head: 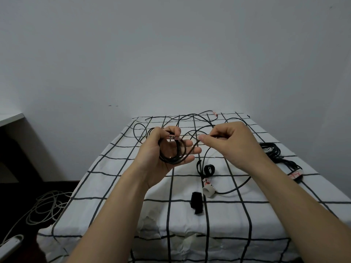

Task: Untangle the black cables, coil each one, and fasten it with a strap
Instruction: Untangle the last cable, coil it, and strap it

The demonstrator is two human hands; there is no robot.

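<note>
My left hand (pixel 167 149) holds a small coil of black cable (pixel 171 153) raised above the table, thumb and fingers curled round its loops near a white label. My right hand (pixel 228 143) pinches the free run of the same cable just to the right. More of this black cable (pixel 191 118) lies in loose loops toward the table's far edge. A second black cable (pixel 235 187) runs across the cloth to a white-taped end (pixel 209 190). A coiled black bundle (pixel 273 150) lies at the right. Two black straps (pixel 209 170) (pixel 197 205) lie in the middle.
The table wears a white cloth with a black grid (pixel 114 186) and stands against a grey wall. A white cable (pixel 45 207) lies tangled on the dark floor at the left, beside a white object (pixel 11 243). A pale shelf edge (pixel 11 118) shows at far left.
</note>
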